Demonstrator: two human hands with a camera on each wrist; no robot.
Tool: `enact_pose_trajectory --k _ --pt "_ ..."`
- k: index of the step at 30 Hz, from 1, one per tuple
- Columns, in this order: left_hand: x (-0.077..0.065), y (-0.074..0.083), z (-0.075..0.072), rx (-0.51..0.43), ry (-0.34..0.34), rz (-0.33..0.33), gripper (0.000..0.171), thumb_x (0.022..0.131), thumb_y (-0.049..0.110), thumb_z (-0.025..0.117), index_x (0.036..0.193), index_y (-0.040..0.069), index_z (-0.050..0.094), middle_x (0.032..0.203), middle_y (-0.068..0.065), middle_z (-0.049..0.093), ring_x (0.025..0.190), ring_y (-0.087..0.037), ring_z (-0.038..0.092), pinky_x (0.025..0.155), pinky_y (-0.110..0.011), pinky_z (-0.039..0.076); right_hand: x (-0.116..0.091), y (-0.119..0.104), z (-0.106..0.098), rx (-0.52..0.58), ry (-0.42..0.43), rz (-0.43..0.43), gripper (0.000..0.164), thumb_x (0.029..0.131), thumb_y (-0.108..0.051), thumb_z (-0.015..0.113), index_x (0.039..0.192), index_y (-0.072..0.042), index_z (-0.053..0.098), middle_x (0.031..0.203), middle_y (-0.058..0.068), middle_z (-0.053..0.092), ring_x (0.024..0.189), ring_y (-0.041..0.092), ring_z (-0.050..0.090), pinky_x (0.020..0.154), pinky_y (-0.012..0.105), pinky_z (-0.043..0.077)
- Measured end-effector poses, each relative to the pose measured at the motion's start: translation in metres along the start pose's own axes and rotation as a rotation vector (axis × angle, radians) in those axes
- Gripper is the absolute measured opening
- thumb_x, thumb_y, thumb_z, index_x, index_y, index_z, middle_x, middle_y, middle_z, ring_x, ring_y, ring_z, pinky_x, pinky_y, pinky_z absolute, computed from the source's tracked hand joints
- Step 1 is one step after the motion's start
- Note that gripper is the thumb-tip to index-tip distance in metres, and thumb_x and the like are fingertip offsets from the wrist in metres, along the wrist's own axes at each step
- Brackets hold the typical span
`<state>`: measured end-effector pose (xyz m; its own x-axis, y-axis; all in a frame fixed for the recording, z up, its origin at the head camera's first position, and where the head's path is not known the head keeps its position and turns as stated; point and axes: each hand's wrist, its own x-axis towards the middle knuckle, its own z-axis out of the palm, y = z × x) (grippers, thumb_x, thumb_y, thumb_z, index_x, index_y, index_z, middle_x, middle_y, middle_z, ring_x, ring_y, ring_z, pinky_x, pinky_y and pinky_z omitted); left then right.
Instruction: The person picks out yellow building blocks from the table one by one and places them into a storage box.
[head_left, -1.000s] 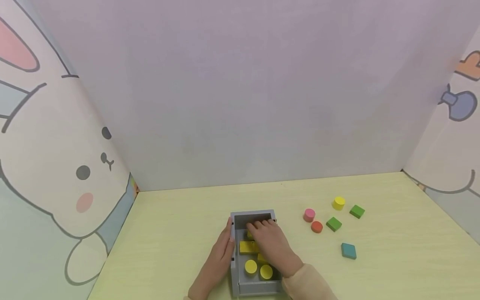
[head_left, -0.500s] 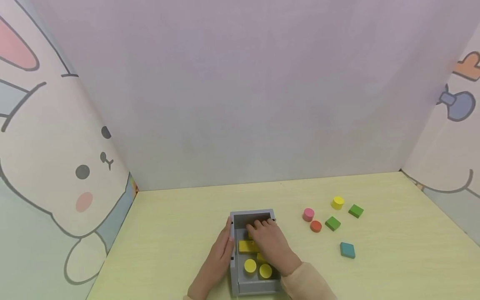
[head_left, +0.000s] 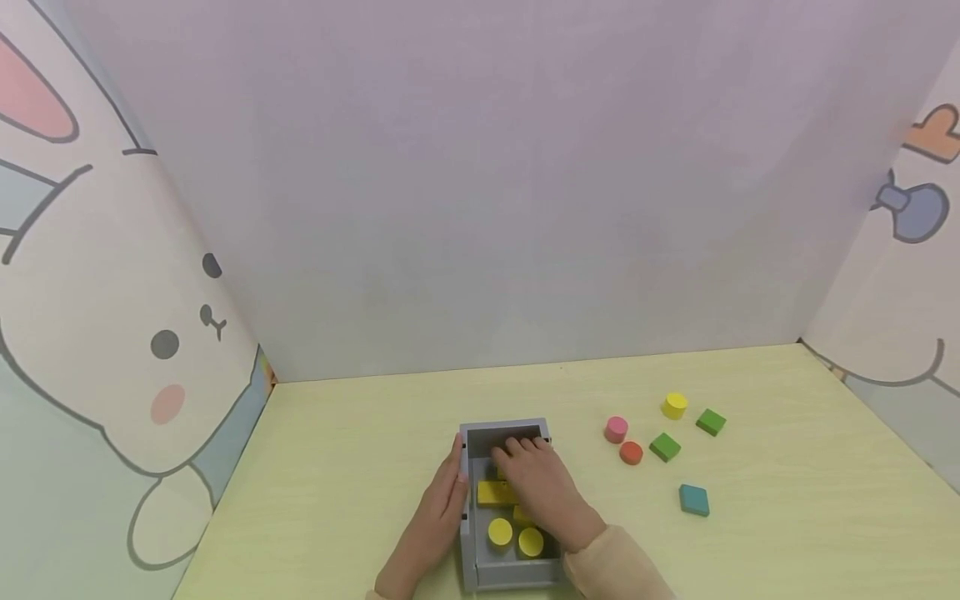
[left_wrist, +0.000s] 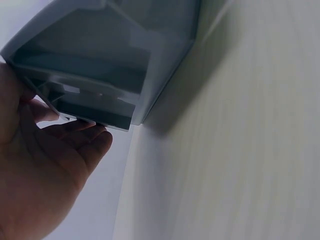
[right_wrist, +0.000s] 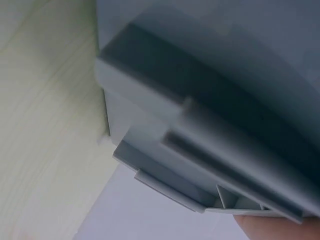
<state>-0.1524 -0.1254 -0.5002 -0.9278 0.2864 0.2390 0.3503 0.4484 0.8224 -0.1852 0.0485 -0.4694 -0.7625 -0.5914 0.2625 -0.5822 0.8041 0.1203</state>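
Observation:
A grey open-topped box (head_left: 517,575) lies on the table with several yellow blocks inside. Along its left wall rests my left hand (head_left: 435,512), fingers stretched out flat on the outer side. In the left wrist view, the fingers of that hand (left_wrist: 55,145) touch the box's outer edge. My right hand (head_left: 543,487) reaches over the right wall into the far half, with its fingers over a yellow block (head_left: 501,472); their grip is hidden. Nearer me are a long yellow block (head_left: 492,493), another partly covered yellow block (head_left: 522,517) and two yellow cylinders (head_left: 500,533).
Right of the box, loose pieces lie on the pale table (head_left: 360,433): a pink cylinder (head_left: 616,429), red disc (head_left: 631,452), yellow cylinder (head_left: 674,406), green blocks (head_left: 665,447) and a teal block (head_left: 693,500). Behind rises a plain pale wall (head_left: 525,208), with printed cartoon panels (head_left: 112,333) at the sides.

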Motion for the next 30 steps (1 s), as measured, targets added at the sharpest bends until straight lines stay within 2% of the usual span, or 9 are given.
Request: enact_pose_trajectory --k 10,18,25,30 --pt "0.000 0.003 -0.001 0.006 0.004 -0.006 0.051 0.102 0.031 0.024 0.147 0.017 0.007 0.153 -0.007 0.015 0.137 -0.020 0.014 0.111 -0.050 0.022 -0.001 0.000 -0.003 0.091 0.116 0.001 0.022 0.075 -0.005 0.069 0.095 -0.010 0.063 0.093 0.005 0.066 0.084 0.021 0.058 0.076 0.039 0.057" --pt "0.001 0.002 0.000 0.019 0.010 -0.005 0.050 0.102 0.027 0.026 0.147 0.016 0.008 0.153 -0.007 0.017 0.137 -0.020 0.015 0.111 -0.049 0.023 -0.002 0.005 -0.008 0.078 0.232 0.016 0.025 0.070 -0.008 0.072 0.093 -0.009 0.065 0.092 0.005 0.066 0.084 0.021 0.059 0.076 0.038 0.057" --pt "0.001 0.003 -0.001 0.010 0.009 0.002 0.050 0.102 0.022 0.028 0.147 0.015 0.009 0.153 -0.007 0.016 0.137 -0.019 0.015 0.111 -0.050 0.023 -0.006 0.014 -0.012 0.068 0.314 0.019 0.020 0.074 -0.006 0.069 0.093 -0.008 0.065 0.090 0.005 0.066 0.084 0.021 0.059 0.073 0.037 0.057" --pt "0.001 0.002 -0.001 0.006 0.004 -0.004 0.050 0.102 0.021 0.029 0.147 0.015 0.008 0.153 -0.007 0.015 0.137 -0.020 0.014 0.111 -0.051 0.022 -0.010 0.021 -0.015 0.100 0.356 0.026 0.022 0.072 -0.006 0.070 0.093 -0.006 0.064 0.091 0.007 0.066 0.084 0.022 0.058 0.072 0.039 0.057"
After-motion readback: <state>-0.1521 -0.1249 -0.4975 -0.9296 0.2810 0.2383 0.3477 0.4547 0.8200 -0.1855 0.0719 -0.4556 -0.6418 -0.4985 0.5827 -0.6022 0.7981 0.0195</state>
